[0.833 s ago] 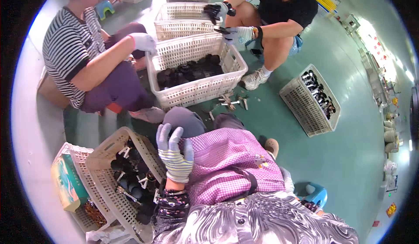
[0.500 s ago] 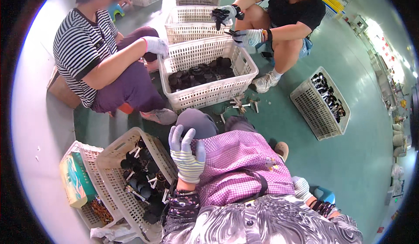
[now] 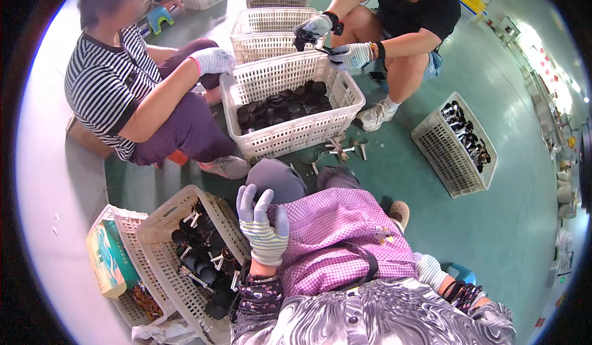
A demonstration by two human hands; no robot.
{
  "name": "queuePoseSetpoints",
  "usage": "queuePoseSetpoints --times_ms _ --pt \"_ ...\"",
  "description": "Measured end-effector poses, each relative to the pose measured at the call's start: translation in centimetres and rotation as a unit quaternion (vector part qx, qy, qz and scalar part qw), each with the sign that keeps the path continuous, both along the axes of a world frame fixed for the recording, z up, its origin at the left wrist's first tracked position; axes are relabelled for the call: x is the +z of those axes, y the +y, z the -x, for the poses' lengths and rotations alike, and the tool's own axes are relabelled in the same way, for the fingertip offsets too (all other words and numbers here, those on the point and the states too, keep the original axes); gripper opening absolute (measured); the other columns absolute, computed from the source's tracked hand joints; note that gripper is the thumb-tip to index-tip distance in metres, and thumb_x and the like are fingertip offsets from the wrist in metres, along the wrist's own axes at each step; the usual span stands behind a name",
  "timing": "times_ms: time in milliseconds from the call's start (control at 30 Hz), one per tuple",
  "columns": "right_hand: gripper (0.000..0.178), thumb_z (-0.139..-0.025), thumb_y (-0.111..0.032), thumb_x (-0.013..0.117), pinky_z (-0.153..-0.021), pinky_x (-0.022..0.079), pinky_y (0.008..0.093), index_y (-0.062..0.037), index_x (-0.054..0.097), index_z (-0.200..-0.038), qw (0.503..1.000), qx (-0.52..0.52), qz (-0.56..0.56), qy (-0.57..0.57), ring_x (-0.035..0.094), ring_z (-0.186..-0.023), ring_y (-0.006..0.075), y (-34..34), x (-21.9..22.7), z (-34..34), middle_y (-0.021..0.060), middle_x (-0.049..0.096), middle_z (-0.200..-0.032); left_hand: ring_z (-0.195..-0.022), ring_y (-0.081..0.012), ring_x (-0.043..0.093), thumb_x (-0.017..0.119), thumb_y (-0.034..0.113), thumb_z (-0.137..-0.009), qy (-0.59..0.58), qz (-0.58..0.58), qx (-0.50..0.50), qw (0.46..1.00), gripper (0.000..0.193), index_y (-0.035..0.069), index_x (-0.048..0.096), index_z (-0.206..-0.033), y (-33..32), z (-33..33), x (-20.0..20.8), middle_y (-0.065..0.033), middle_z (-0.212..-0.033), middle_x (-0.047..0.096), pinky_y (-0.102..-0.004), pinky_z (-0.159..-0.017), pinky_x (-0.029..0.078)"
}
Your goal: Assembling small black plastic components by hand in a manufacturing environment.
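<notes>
My left hand, in a striped knit glove, is raised beside the pink checked apron on my lap. Its fingers are apart and nothing shows in it. Just left of it stands a white plastic crate holding black round parts with white stems. My right hand, gloved too, rests low at my right side against the apron's edge; its fingers are hidden.
Ahead, a large white crate holds black round parts. A person in stripes sits left of it; another in black handles dark pieces. Loose white-stemmed pieces lie on the floor. Another filled crate stands right.
The person in stripes has shifted toward the left and nearer. The other person's glove with dark pieces has dropped slightly. My left hand has barely moved.
</notes>
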State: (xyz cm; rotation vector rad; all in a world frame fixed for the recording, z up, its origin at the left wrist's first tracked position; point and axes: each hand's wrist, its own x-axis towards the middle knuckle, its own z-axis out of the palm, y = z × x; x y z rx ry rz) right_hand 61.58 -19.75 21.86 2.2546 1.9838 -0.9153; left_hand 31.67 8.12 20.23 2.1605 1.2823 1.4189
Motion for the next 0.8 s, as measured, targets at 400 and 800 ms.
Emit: queuePoseSetpoints --times_ms 400,800 --pt "0.035 -0.075 -0.032 0.064 -0.071 0.047 0.0396 -0.0056 0.065 -0.097 0.964 -0.251 0.050 0.076 0.060 -0.086 0.0400 1.5 -1.3 0.8 0.0253 0.062 -0.086 -0.120 -0.0390 0.041 0.060 0.004 -0.074 0.018 0.003 -0.003 1.000 0.038 0.007 0.054 -0.112 0.2 0.0 0.1 -0.0167 -0.126 0.045 -0.0472 -0.099 0.035" --pt "0.054 -0.074 -0.036 0.071 -0.085 0.046 0.0351 -0.0005 0.056 -0.111 0.961 -0.186 0.140 0.150 0.060 -0.098 0.0286 4.2 1.6 -0.4 0.0182 0.063 -0.105 -0.119 -0.0386 0.042 0.062 0.005 -0.074 0.021 -0.007 -0.002 1.000 0.037 0.008 0.055 -0.110 0.0 -0.1 0.0 -0.0154 -0.125 0.045 -0.0471 -0.097 0.037"
